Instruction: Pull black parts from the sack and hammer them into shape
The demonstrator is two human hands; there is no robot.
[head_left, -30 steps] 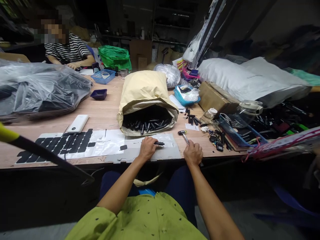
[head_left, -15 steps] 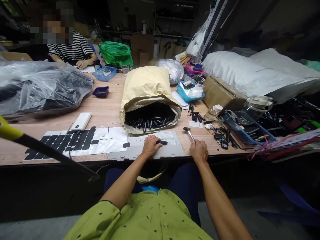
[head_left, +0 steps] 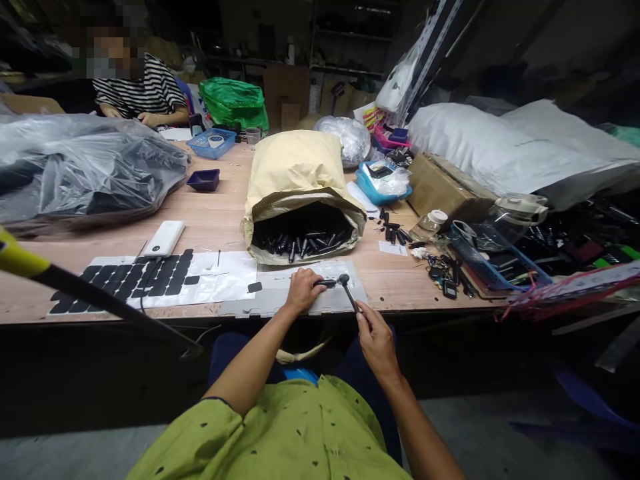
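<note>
My left hand [head_left: 303, 291] is closed round a small black cylindrical part [head_left: 326, 283], which lies over a grey board [head_left: 280, 295] at the table's front edge. In my right hand [head_left: 374, 333] is the handle of a small metal hammer [head_left: 351, 293]; its head is beside the right end of the black part. Whether the two touch is too small to tell. Behind my hands lies an open beige sack [head_left: 295, 163], its mouth toward me, with several black parts [head_left: 305, 245] inside.
A white power bank [head_left: 165, 239] and a sheet of black stickers [head_left: 120, 283] lie to the left. At the right are loose black parts [head_left: 395, 230], a jar [head_left: 429, 224], keys [head_left: 440, 272] and a blue basket [head_left: 493, 263]. Across the table sits a person [head_left: 143, 90].
My right hand has moved left with the hammer, bringing its head from right of the board to the black part's end. My left hand has hardly moved.
</note>
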